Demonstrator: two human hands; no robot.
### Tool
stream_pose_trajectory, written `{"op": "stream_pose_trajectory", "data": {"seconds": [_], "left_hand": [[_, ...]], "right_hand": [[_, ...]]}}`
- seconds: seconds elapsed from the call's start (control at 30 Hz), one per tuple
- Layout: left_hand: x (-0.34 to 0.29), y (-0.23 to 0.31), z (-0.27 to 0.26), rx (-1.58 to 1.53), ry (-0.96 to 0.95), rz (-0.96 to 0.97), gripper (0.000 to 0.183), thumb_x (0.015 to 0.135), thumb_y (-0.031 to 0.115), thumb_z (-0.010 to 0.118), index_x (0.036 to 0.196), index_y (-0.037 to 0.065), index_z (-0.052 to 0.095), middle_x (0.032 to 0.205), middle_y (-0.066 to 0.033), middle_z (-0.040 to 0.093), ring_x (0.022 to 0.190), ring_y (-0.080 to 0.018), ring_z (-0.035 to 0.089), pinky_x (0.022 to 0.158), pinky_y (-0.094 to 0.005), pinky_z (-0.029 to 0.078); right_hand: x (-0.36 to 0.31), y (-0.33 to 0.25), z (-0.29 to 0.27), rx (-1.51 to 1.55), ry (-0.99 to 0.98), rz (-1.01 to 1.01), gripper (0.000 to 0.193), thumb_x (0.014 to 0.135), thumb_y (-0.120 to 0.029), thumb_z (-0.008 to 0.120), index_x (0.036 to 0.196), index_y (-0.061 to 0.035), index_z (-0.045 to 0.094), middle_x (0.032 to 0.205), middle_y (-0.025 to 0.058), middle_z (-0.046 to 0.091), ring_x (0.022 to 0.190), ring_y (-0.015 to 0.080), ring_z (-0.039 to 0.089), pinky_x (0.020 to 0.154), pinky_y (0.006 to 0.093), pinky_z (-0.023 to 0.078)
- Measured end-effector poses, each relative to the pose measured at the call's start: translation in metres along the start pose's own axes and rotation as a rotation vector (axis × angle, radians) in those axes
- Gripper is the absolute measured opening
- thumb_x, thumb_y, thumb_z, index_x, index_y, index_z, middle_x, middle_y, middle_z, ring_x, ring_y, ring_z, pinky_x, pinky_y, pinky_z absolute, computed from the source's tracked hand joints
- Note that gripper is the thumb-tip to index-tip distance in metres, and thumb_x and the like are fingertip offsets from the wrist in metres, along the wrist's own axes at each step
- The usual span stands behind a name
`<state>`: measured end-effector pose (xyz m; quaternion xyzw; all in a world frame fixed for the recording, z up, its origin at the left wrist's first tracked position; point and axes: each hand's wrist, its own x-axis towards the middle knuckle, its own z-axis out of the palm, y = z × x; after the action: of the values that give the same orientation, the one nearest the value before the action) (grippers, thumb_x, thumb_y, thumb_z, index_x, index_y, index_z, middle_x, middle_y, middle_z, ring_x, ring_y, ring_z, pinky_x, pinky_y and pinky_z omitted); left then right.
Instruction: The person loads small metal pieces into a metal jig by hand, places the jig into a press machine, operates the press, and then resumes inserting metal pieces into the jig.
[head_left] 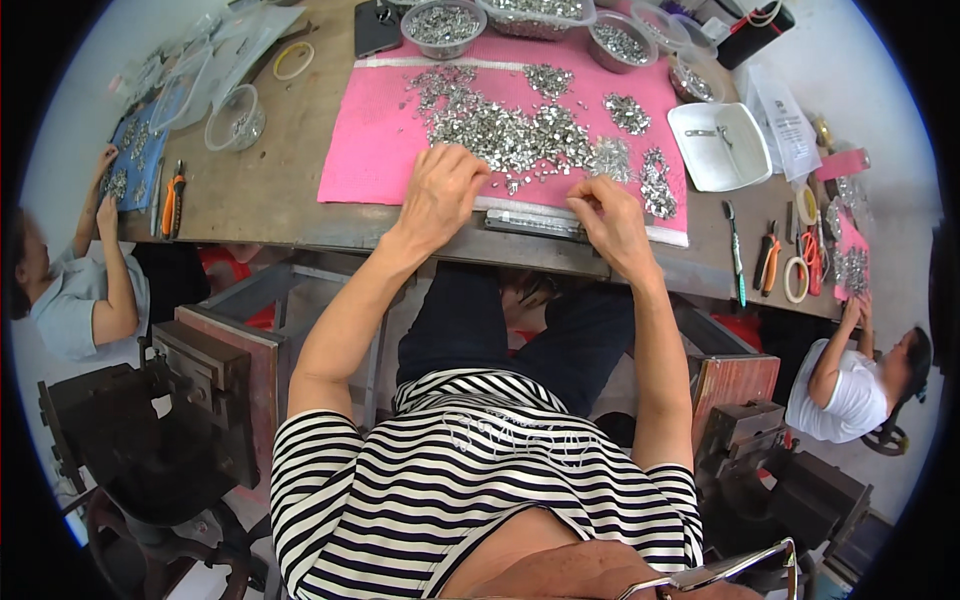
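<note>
The pink mat (375,150) carries a heap of metal pieces (510,135). My left hand (440,195) curls beside it, my right hand (612,222) near the metal bar (535,224); whether they grip, I cannot tell. Pieces seem light, stiff, slippery: pinch by edges.

Surface (285,195): brownish, worn. Pink mat (370,140) spread mid-surface, loose silvery metal pieces (510,135) heaped on it. Left of mat: clear tub (219,129), yellow ring (276,66), orange-handled pliers (173,203); blue mat (152,150) far left. Right: white tray (715,167) just beside pink mat, green-and-white toothbrush (737,255), more orange-handled pliers (769,258). Black phone (377,28) near pink mat's far left corner.
</note>
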<state>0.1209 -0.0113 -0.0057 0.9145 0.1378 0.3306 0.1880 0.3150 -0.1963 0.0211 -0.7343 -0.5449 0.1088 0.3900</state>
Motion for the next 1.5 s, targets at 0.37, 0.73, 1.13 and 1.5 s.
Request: {"op": "stream_pose_trajectory", "data": {"seconds": [0.37,0.73,1.13,1.5], "left_hand": [[-0.010,-0.004,0.003,-0.107,-0.097,-0.003,0.007,0.087,0.005,0.070,0.094,0.004,0.069,0.090,-0.0095,0.063,0.092,-0.0303,0.059,0.086,-0.0419,0.047],[-0.014,0.000,-0.003,-0.074,-0.081,0.010,0.010,0.086,0.004,0.071,0.096,0.003,0.067,0.090,-0.0097,0.062,0.089,-0.0295,0.059,0.083,-0.0409,0.046],[-0.027,0.038,0.008,-0.442,0.040,-0.230,0.007,0.092,0.003,0.067,0.098,0.000,0.064,0.090,-0.0114,0.064,0.082,-0.0278,0.061,0.074,-0.0367,0.049],[-0.031,0.040,0.022,-0.434,0.059,-0.126,0.008,0.090,0.001,0.068,0.096,0.000,0.064,0.097,-0.0119,0.065,0.091,-0.0299,0.062,0.081,-0.0386,0.049]], "right_hand": [[-0.019,-0.031,0.039,0.024,0.084,-0.195,0.006,0.089,0.001,0.068,0.094,0.0009,0.064,0.092,0.0124,0.065,0.087,0.0315,0.061,0.077,0.0390,0.048],[-0.019,-0.031,0.058,-0.091,0.181,-0.256,0.009,0.086,0.003,0.070,0.093,0.0001,0.065,0.093,0.0121,0.065,0.085,0.0319,0.061,0.076,0.0397,0.049],[-0.024,-0.034,0.061,-0.249,0.237,-0.350,0.015,0.083,0.002,0.073,0.096,-0.0020,0.067,0.096,0.0104,0.067,0.087,0.0303,0.063,0.076,0.0397,0.050],[-0.016,-0.026,0.035,-0.079,0.201,-0.174,0.012,0.086,0.000,0.071,0.098,-0.0032,0.071,0.093,0.0099,0.068,0.085,0.0296,0.064,0.078,0.0401,0.048]]}}
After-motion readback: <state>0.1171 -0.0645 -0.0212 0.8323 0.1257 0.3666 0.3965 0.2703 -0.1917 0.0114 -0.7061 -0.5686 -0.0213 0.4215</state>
